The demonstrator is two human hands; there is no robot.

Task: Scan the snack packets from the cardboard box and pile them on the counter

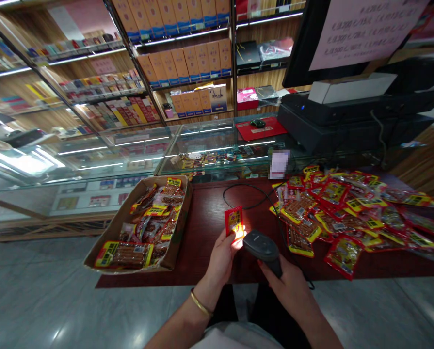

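Between the thumb and fingers of my left hand (pixel 220 257) is a small red and yellow snack packet (pixel 234 220), held upright above the dark red table (pixel 205 223). My right hand (pixel 289 286) grips the handle of a black barcode scanner (pixel 261 246). The scanner's head faces the packet from the right, and bright light falls on the packet's lower part. To the left, a cardboard box (pixel 182 220) holds several snack packets (pixel 124 254). A spread pile of red and yellow snack packets (pixel 333 208) lies to the right of the scanner.
The scanner's black cable (pixel 248 185) loops across the table. Behind stands a glass display counter (pixel 213 135) with a red mat (pixel 243 128) and a mouse (pixel 258 123). A dark monitor (pixel 297 53) and cash drawer (pixel 322 121) stand at the back right. Shelves of boxes (pixel 187 63) line the wall.
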